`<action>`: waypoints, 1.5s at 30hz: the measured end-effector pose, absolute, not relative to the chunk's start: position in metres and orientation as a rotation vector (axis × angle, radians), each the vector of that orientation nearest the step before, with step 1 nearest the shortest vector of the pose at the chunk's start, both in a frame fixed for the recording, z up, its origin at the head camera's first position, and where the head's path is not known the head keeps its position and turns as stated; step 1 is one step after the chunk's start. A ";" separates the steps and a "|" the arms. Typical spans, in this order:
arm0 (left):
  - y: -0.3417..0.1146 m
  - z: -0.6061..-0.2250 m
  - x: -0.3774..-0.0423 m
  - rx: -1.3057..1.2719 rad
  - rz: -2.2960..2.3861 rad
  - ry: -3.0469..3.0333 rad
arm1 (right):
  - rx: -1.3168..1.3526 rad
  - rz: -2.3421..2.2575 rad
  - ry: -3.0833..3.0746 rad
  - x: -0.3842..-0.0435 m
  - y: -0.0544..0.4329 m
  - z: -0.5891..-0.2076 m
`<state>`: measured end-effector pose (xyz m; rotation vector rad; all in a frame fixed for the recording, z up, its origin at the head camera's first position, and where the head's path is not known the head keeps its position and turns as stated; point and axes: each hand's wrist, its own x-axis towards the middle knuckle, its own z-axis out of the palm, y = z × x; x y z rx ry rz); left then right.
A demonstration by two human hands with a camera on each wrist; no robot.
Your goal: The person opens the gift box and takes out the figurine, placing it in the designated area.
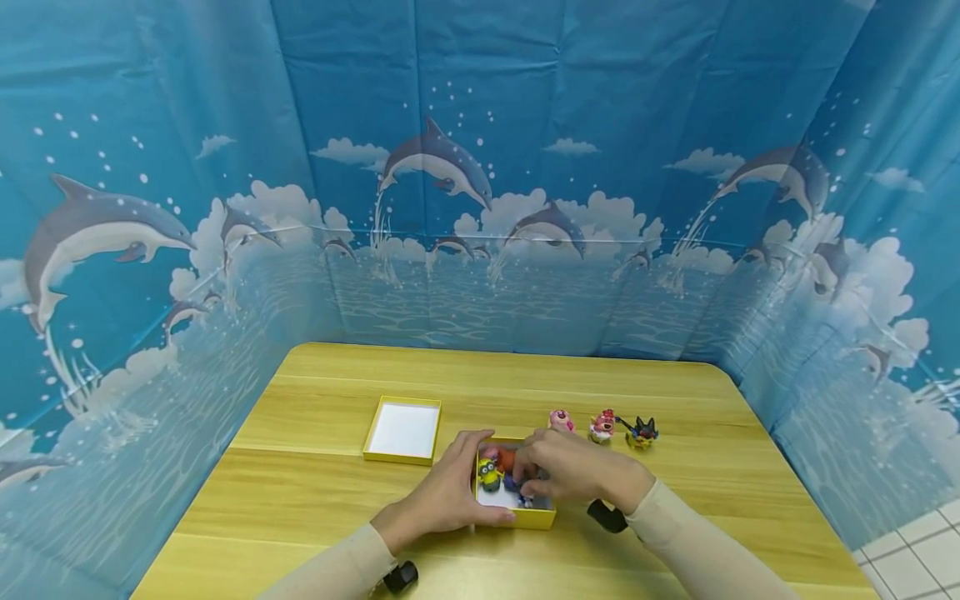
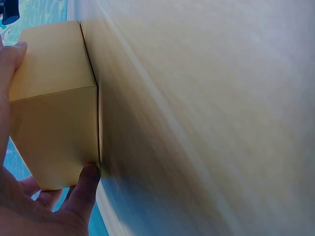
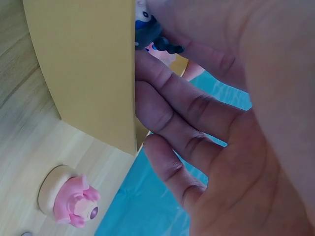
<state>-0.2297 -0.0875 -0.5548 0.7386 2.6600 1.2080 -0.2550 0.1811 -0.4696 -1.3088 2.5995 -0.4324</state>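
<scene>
A yellow box (image 1: 534,520) stands uncovered at the table's middle, holding a yellow Minion figurine (image 1: 489,475), an orange-red figurine (image 1: 506,460) and other small ones partly hidden. My left hand (image 1: 448,493) grips its left side, thumb along the front wall and fingers round the back; in the left wrist view they press the box's outer walls (image 2: 54,132). My right hand (image 1: 573,462) reaches over the right wall into the box. Between its thumb and fingers is a small dark-blue figurine (image 3: 146,33), partly covered by the hand and the wall.
A shallow yellow lid (image 1: 405,429) with a white inside lies left of the box. Behind and right stand a pink figurine (image 1: 560,421), a pink-and-red one (image 1: 602,425) and a black-eared yellow one (image 1: 642,433). A dolphin-print curtain (image 1: 480,300) borders the wooden table (image 1: 315,483).
</scene>
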 end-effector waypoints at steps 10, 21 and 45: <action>-0.087 -0.553 -0.229 0.732 1.202 2.662 | -1.362 -0.482 2.617 -0.256 0.188 -0.467; -0.086 -0.553 -0.228 0.743 1.193 2.671 | -1.331 -0.605 2.631 -0.253 0.195 -0.466; -0.087 -0.553 -0.228 0.722 1.210 2.653 | -1.284 -0.776 2.761 -0.249 0.212 -0.467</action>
